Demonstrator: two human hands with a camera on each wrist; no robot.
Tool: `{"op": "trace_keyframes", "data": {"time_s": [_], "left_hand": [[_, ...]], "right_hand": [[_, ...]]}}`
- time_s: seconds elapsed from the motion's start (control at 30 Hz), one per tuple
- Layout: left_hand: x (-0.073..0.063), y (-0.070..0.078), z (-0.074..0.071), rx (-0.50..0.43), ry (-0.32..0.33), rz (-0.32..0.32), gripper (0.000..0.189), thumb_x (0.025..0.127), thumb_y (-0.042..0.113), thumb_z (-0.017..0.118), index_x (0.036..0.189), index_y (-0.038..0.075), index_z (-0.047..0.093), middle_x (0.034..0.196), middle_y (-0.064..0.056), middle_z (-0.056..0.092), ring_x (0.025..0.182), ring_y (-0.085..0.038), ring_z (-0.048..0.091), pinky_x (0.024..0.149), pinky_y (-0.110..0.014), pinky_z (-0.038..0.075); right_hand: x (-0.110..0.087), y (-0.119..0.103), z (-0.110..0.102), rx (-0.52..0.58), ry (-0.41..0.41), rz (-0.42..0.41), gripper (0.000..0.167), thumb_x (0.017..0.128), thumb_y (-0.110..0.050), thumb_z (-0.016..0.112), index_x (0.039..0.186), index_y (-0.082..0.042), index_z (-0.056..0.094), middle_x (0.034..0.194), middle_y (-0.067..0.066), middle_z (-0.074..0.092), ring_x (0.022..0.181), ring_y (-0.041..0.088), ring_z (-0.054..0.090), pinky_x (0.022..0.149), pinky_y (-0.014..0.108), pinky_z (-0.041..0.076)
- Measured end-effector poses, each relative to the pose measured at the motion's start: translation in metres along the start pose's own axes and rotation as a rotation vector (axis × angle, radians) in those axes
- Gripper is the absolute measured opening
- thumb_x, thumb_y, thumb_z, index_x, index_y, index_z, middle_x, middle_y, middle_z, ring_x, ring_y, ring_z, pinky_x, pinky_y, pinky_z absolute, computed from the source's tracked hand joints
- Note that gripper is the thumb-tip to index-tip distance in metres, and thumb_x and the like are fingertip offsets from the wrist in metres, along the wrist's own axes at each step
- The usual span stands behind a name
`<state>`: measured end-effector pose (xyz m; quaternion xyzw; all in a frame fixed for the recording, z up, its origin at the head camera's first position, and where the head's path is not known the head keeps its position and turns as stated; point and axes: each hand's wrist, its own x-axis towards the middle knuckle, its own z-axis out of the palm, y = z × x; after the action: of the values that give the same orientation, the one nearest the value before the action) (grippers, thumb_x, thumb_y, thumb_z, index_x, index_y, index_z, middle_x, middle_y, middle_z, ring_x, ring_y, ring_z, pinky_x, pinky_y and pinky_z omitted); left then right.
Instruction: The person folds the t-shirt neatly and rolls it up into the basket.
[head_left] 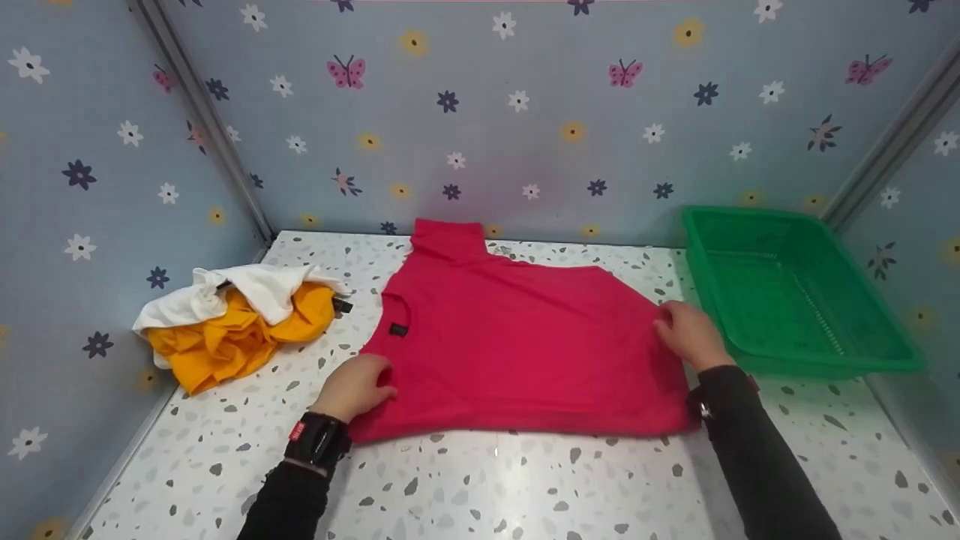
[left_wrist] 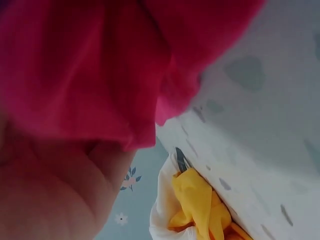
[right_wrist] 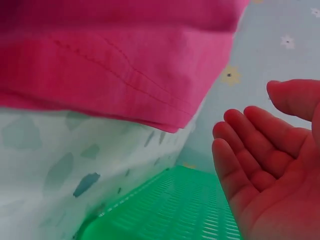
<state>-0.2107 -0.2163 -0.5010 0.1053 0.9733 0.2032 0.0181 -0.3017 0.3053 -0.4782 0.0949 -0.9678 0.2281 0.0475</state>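
A red T-shirt [head_left: 525, 337] is laid out folded on the speckled table, one sleeve toward the back wall and its neckline with a dark label at the left. At its lower left edge my left hand [head_left: 354, 388] rests on the fabric, thumb and forefinger apart. In the left wrist view the red cloth covers most of that hand's fingers. Beside the right edge is my right hand [head_left: 690, 336]. The right wrist view shows its palm bare and its fingers [right_wrist: 260, 150] loosely bent, apart from the shirt, with nothing held.
A heap of white cloth [head_left: 259, 289] and yellow cloth [head_left: 225, 345] lies at the left. At the right stands a green plastic basket [head_left: 817, 364], close to my right hand. Flower-patterned walls [head_left: 525, 112] enclose the table at the back and sides.
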Motion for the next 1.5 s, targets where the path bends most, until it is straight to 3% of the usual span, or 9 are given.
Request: {"op": "trace_keyframes", "data": {"time_s": [0.13,0.47,0.6,0.83,1.0,1.13,1.33,1.5], "left_hand": [[0.000,0.002,0.006,0.027,0.016,0.004,0.032,0.078,0.011,0.081,0.105,-0.003,0.069,0.098,-0.014,0.067,0.096,-0.035,0.062,0.092,-0.049,0.048],[0.003,0.007,0.013,0.080,0.060,-0.002,0.017,0.077,0.007,0.080,0.091,0.004,0.072,0.089,-0.010,0.068,0.085,-0.034,0.063,0.083,-0.048,0.051],[0.003,0.009,0.011,0.098,0.047,-0.026,0.013,0.077,0.008,0.080,0.086,0.005,0.070,0.075,-0.006,0.060,0.075,-0.029,0.059,0.074,-0.046,0.050],[0.001,0.008,0.012,0.096,0.063,-0.018,0.014,0.077,0.009,0.081,0.084,0.006,0.070,0.089,-0.009,0.069,0.082,-0.032,0.063,0.077,-0.046,0.050],[0.001,0.006,0.011,0.103,0.063,-0.017,0.014,0.077,0.010,0.082,0.082,0.008,0.069,0.078,-0.005,0.063,0.074,-0.029,0.059,0.072,-0.045,0.049],[0.000,0.005,0.011,0.098,0.062,-0.025,0.014,0.077,0.010,0.082,0.083,0.007,0.070,0.085,-0.007,0.068,0.078,-0.030,0.061,0.074,-0.046,0.050],[0.000,0.003,0.010,0.089,0.047,-0.038,0.014,0.078,0.010,0.081,0.082,0.007,0.069,0.078,-0.005,0.063,0.073,-0.028,0.058,0.071,-0.044,0.048],[-0.001,0.002,0.011,0.095,0.052,-0.033,0.014,0.078,0.010,0.081,0.086,0.006,0.071,0.083,-0.007,0.066,0.076,-0.030,0.061,0.073,-0.046,0.049]], "right_hand": [[0.012,0.009,0.006,-0.011,-0.006,0.061,0.039,0.094,-0.009,0.056,0.122,0.018,0.053,0.117,0.038,0.057,0.110,0.052,0.054,0.096,0.060,0.042],[0.015,0.026,0.014,0.026,-0.069,0.292,0.046,0.096,-0.009,0.045,0.127,0.024,0.044,0.124,0.043,0.050,0.117,0.055,0.049,0.099,0.059,0.041],[0.016,0.024,0.016,0.086,-0.049,0.334,0.043,0.096,-0.010,0.044,0.125,0.022,0.048,0.123,0.040,0.052,0.116,0.053,0.050,0.098,0.057,0.042],[0.017,0.015,0.017,0.145,0.028,0.343,0.033,0.098,-0.012,0.048,0.118,0.013,0.057,0.114,0.032,0.059,0.106,0.046,0.056,0.092,0.053,0.046],[0.019,0.000,0.021,0.120,0.139,0.169,0.021,0.096,-0.011,0.055,0.107,0.006,0.062,0.101,0.025,0.063,0.094,0.040,0.058,0.086,0.053,0.047],[0.018,-0.021,0.029,0.044,0.191,-0.036,0.012,0.092,-0.006,0.062,0.100,0.002,0.067,0.094,0.020,0.065,0.090,0.037,0.061,0.081,0.052,0.050],[0.008,-0.048,0.051,-0.096,0.152,-0.290,0.010,0.084,-0.003,0.072,0.093,-0.005,0.068,0.084,0.012,0.066,0.078,0.032,0.063,0.071,0.046,0.054],[0.001,-0.059,0.063,-0.177,0.069,-0.394,0.013,0.081,-0.005,0.077,0.089,-0.010,0.067,0.079,0.006,0.063,0.074,0.027,0.061,0.070,0.042,0.054]]}}
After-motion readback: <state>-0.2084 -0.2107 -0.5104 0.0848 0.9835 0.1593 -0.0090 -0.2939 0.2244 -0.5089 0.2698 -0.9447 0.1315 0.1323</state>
